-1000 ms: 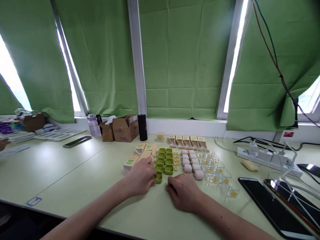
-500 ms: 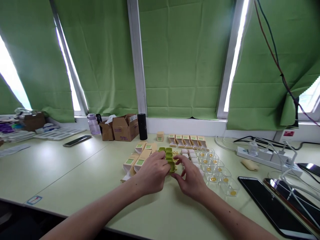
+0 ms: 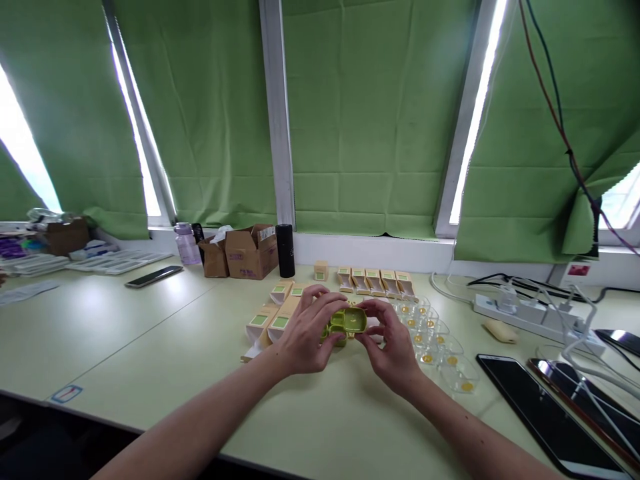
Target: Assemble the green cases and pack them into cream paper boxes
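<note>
Between my two hands, over the middle of the table, is a small olive-green plastic case (image 3: pixel 356 321) with a shallow rounded hollow facing up. My left hand (image 3: pixel 306 337) grips its left side with fingers over the top and thumb below. At the right end, my right hand (image 3: pixel 393 347) pinches the edge between thumb and fingers. More green pieces lie under and behind my left hand, mostly hidden. Left of that hand sit several open small kraft boxes (image 3: pixel 259 323) with green labels. White pieces are partly covered by my right hand, and clear plastic cups (image 3: pixel 453 360) with yellow discs stand to its right.
A row of small kraft boxes (image 3: pixel 373 281) stands at the back. Behind on the left are a cardboard carton (image 3: pixel 250 255), a black cylinder (image 3: pixel 285 251) and a purple bottle (image 3: pixel 187 245). Rightward lie a white power strip (image 3: pixel 535 319), cables and a large phone (image 3: pixel 545 410).
The green case has been raised and turned, so its hollow now shows. My right hand has closed onto its right end; my left fingers have shifted from a fist to spanning over it.
</note>
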The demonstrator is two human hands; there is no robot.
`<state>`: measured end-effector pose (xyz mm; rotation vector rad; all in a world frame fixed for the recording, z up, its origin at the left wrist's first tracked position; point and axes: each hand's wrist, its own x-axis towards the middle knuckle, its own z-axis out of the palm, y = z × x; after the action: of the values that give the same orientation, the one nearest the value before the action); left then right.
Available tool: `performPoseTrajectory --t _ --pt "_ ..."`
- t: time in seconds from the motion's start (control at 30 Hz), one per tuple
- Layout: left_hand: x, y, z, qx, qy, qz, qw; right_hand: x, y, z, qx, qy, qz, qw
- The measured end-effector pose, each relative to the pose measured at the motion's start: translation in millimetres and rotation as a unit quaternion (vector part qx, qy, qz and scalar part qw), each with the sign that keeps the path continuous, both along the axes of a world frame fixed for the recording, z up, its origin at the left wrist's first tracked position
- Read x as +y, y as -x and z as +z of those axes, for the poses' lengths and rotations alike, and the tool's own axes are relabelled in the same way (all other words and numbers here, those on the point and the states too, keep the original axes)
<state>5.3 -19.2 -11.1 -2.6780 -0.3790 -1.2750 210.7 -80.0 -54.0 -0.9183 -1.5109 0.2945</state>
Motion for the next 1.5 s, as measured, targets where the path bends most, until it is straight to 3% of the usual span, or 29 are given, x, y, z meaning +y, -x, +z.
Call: performPoseTrajectory --t 0.27,0.47,0.6,0.73,0.9,1.1,1.33,1.5 --pt "4.7 -5.0 -11.2 -0.041 0.049 -0.036 0.997 0.7 0.6 -5.6 -0.008 0.006 0.013 1.000" --pt "6.4 -7.3 -15.4 -0.089 0.147 -0.035 0.984 -1.5 -0.5 -2.2 -0.009 0.010 0.020 1.000" --pt "5.7 -11.5 -19.2 -0.125 0.258 -0.031 0.957 -1.7 -1.5 -2.5 -0.023 0.016 0.021 0.999" --pt "9.9 -16.3 -24.7 -0.173 0.370 -0.036 0.912 -0.8 -0.9 -3.5 -0.040 0.016 0.007 0.999" --pt "14.9 -17.7 -25.4 -0.169 0.430 -0.051 0.885 -0.3 0.1 -2.0 -0.044 0.043 0.007 0.998" --pt "17.4 -15.0 -24.7 -0.138 0.393 -0.020 0.909 1.8 -1.5 -0.6 -0.021 0.103 0.056 0.993" --pt "16.6 -6.9 -17.6 -0.110 0.260 -0.019 0.959 2.8 -2.4 -4.4 0.049 0.118 0.111 0.986" --pt "13.0 -2.1 -15.8 -0.030 0.135 -0.030 0.990 3.2 -2.9 -4.7 0.067 0.107 0.117 0.985"
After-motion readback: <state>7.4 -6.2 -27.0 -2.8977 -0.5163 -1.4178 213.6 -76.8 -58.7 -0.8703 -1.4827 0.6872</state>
